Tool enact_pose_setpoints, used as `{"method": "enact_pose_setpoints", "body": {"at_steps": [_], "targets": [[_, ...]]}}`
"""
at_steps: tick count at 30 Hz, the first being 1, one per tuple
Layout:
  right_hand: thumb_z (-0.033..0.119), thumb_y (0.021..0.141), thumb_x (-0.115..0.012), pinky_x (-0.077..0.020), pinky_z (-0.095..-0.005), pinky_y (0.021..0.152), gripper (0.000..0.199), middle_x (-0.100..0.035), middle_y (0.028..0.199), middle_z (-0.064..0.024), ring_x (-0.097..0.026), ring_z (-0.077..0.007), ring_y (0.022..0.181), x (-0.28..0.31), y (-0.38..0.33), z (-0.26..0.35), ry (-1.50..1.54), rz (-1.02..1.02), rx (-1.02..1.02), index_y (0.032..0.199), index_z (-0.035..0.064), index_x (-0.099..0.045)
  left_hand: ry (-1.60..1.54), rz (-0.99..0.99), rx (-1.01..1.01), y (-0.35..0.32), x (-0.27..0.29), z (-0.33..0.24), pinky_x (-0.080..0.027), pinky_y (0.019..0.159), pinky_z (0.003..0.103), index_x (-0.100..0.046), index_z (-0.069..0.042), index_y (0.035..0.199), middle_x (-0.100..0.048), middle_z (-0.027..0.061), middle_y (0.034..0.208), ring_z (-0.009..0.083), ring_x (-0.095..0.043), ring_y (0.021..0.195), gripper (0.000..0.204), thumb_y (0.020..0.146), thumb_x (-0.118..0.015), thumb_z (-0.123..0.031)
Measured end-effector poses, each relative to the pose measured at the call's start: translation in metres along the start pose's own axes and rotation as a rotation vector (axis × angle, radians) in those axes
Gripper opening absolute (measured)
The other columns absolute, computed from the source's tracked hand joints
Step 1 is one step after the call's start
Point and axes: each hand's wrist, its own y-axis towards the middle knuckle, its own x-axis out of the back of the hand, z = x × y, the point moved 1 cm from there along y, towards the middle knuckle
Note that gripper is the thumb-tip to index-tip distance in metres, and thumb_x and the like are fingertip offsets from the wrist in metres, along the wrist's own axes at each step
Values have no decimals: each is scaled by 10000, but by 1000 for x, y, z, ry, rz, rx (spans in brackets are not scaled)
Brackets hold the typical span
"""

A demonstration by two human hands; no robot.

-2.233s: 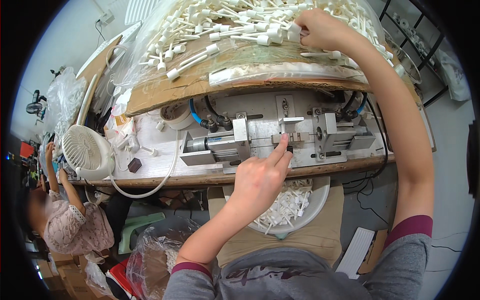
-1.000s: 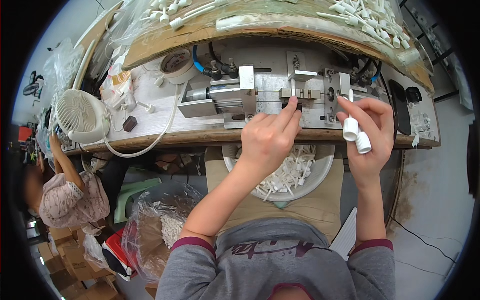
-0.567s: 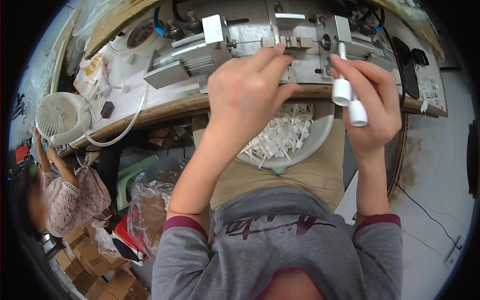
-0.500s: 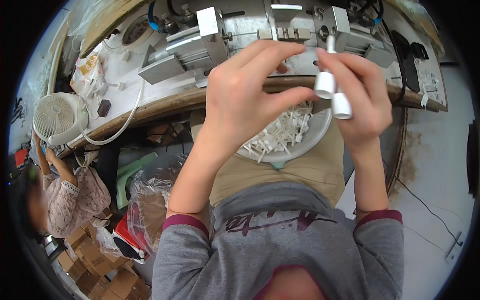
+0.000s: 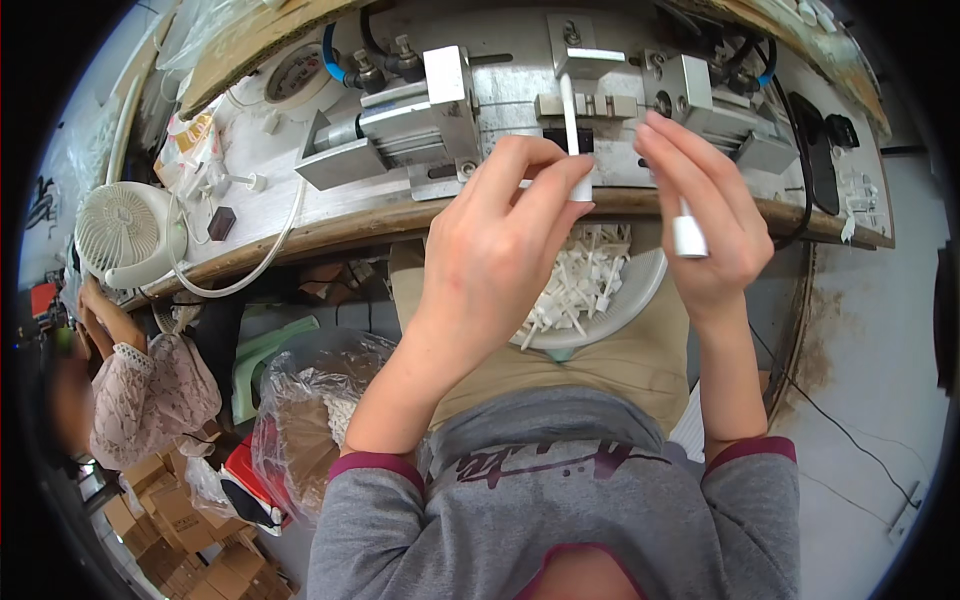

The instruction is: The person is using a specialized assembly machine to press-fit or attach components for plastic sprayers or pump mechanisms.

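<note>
My left hand (image 5: 490, 235) pinches a white plastic rod with a wider cylindrical end (image 5: 571, 115) between thumb and fingers. The thin rod points away from me, its far tip close to the metal block of the bench fixture (image 5: 588, 104). To the right, my right hand (image 5: 715, 205) is closed around a second white plastic piece, whose cylindrical end (image 5: 690, 238) sticks out below the fingers; the rest of it is hidden. Under my hands, a pale round basket (image 5: 648, 290) on my lap holds many similar white pieces (image 5: 585, 285).
Metal clamps with hoses flank the fixture, left (image 5: 450, 100) and right (image 5: 690, 90). A white fan (image 5: 130, 230), tape roll (image 5: 298, 75) and dark phone-like object (image 5: 812, 150) are on the bench. Another person (image 5: 150, 390) works at left, near a plastic bag (image 5: 310, 420) and cardboard boxes (image 5: 190, 525).
One of two white pieces held by my right hand has passed to my left hand, which was open. Both hands have moved slightly apart, and the view has shifted.
</note>
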Motion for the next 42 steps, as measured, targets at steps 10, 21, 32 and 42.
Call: {"method": "enact_pose_setpoints", "body": {"at_steps": [10,21,32,42], "targets": [[325,893,-723,-463,-456,1049,702,-521,1367,-307,-593,-397,1227,24,5,11,468,42,-214,1366,-136,-485,337,160,-126,25,-3,6,-522,583,312,-734,-79,990,-713,58,1209,220,-645,590,263,749,-797,-164],[-62,724,-778,-577,-350,828,339,-605,1305,-199,-665,-284,1064,37,22,27,242,242,-273,1041,2,-677,66,126,-72,61,49,17,-553,668,301,-728,-82,1096,-743,88,1005,207,-695,710,307,821,-791,-204],[55,766,-678,-479,-281,513,237,-692,1255,-115,-555,-176,497,-10,16,23,-133,526,32,1000,23,-654,734,196,220,171,120,125,-502,915,441,-698,-122,1216,-698,171,1128,367,-655,1018,372,870,-593,-36],[55,769,-669,-456,-256,482,209,-704,1235,-110,-544,-150,459,-16,11,18,-119,399,38,975,23,-680,428,-107,-133,155,107,104,-509,792,365,-701,0,1053,-665,116,996,300,-668,874,190,939,-662,-147]]}}
